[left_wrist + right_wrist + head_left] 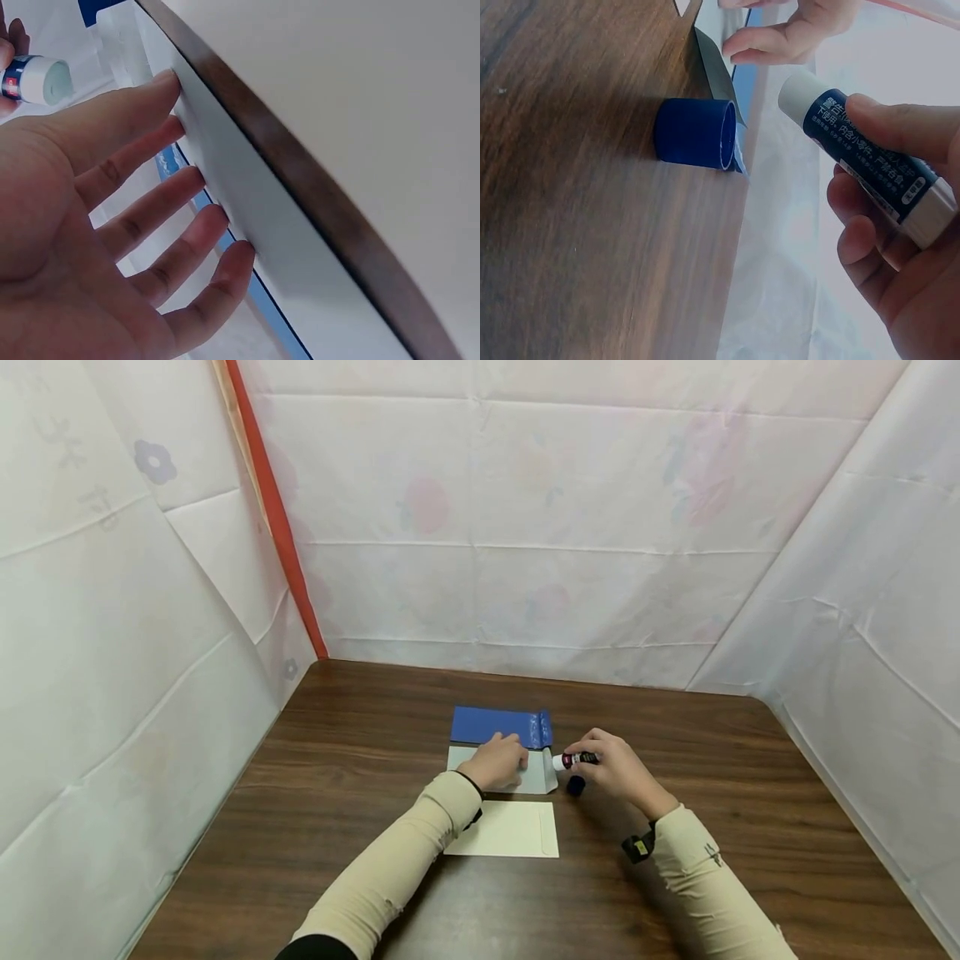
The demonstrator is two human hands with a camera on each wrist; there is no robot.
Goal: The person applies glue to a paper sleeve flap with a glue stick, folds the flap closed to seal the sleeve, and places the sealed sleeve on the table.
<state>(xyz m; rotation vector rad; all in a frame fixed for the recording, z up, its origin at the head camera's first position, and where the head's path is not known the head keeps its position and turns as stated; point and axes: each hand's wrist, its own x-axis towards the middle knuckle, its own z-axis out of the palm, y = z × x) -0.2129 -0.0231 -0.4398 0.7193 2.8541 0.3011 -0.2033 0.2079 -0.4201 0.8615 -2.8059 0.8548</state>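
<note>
My right hand (617,767) grips an uncapped glue stick (870,154) between thumb and fingers, its white end pointing toward the envelopes. Fingertips of my left hand (495,763) rest on a pale grey envelope (536,775), with the fingers spread and slightly bent in the left wrist view. That envelope's right flap (551,770) lies unfolded beside the glue stick's tip. Just behind it is a blue envelope (487,725), whose right flap (540,729) carries shiny, wet-looking streaks. The dark blue glue cap (696,133) stands on the table below the stick.
A cream envelope (510,829) lies in front of the grey one, partly under my left forearm. Everything sits on a brown wooden table (345,760). White sheeting (525,527) encloses the table's back and sides, and a red strip (277,518) runs down the back left corner.
</note>
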